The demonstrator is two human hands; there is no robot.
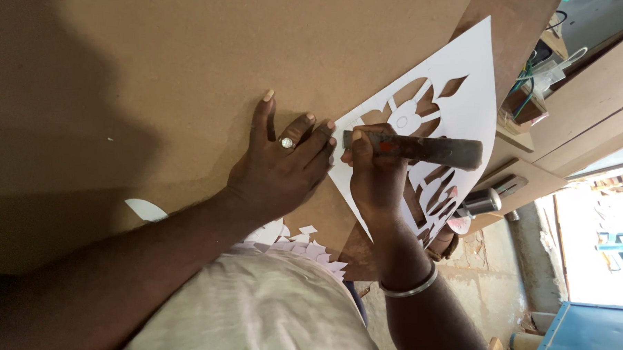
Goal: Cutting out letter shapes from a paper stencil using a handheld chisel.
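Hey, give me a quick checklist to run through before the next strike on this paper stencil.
1. Left hand pressed flat on the brown board at the white stencil edge: ok.
2. Right hand gripping the dark metal tool: ok.
3. Tool tip clear of left fingertips: not ok, they nearly touch.
4. Stencil lying flat: ok.
5. Tool edge sharpness: cannot tell.

Two hands work here: the left hand (280, 168) and the right hand (377, 181). One ring sits on the left fingers (306, 137), one bangle (410, 287) below the right. One chisel (423, 150), one white stencil (459, 111) beside the fingers, one brown board (191, 67).
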